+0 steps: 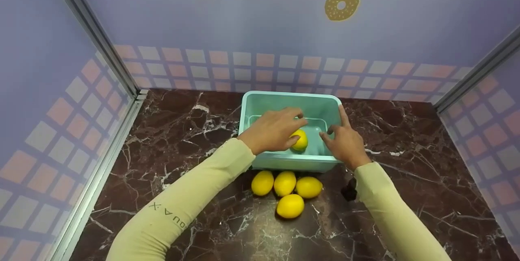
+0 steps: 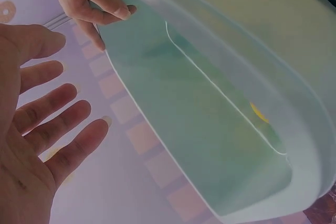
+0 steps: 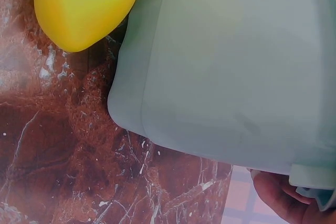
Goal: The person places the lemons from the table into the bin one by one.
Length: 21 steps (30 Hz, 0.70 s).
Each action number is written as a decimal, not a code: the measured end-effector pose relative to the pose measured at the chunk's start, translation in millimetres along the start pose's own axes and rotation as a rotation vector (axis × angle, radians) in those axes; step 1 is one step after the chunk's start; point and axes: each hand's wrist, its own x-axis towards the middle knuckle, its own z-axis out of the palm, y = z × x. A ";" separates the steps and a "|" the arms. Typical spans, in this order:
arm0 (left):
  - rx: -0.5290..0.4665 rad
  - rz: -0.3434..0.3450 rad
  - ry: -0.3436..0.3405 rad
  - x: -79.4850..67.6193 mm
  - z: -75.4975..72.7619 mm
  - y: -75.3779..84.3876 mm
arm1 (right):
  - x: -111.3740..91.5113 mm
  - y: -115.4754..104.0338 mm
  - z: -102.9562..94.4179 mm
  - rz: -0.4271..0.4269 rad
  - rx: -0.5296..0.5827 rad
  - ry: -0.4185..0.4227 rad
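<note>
A mint-green plastic bin point(image 1: 292, 163) stands against the back wall, with one yellow lemon point(image 1: 300, 142) inside on its floor. Over the bin's left part hovers my left hand point(image 1: 274, 129), its fingers loosely spread. The thumb overlaps the lemon in the head view, but the left wrist view shows the hand point(image 2: 47, 103) holding nothing and the lemon point(image 2: 259, 113) apart from it. My right hand point(image 1: 346, 141) grips the bin's right rim, thumb on the inner side and fingers at the outer side. The right wrist view shows fingers point(image 3: 281, 198) under the rim.
Several lemons point(image 1: 290, 206) lie grouped on the dark marbled table point(image 1: 195, 131) right before the bin's front wall. Panels with a tiled print point(image 1: 195, 70) enclose the back and both sides. A small black object point(image 1: 349, 191) shows beside the right wrist.
</note>
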 end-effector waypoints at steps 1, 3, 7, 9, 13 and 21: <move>0.004 0.003 -0.001 -0.5 -0.1 0.6 | 0.1 0.1 0.0 0.000 0.002 -0.001; 0.005 0.008 -0.003 -1.7 0.0 1.5 | 0.1 -0.1 0.0 0.003 0.002 -0.003; 0.001 0.016 -0.015 -2.9 -1.0 4.3 | 0.0 -0.4 -0.7 -0.002 0.002 -0.002; -0.005 0.020 -0.017 -3.6 -1.7 5.7 | 0.1 -0.5 -0.7 -0.006 0.000 0.000; -0.012 0.026 -0.013 -5.1 -2.3 8.2 | 0.2 0.0 -0.5 -0.011 -0.001 0.010; -0.007 0.037 -0.007 -7.3 -2.0 13.0 | -0.7 0.5 0.4 -0.003 -0.011 0.011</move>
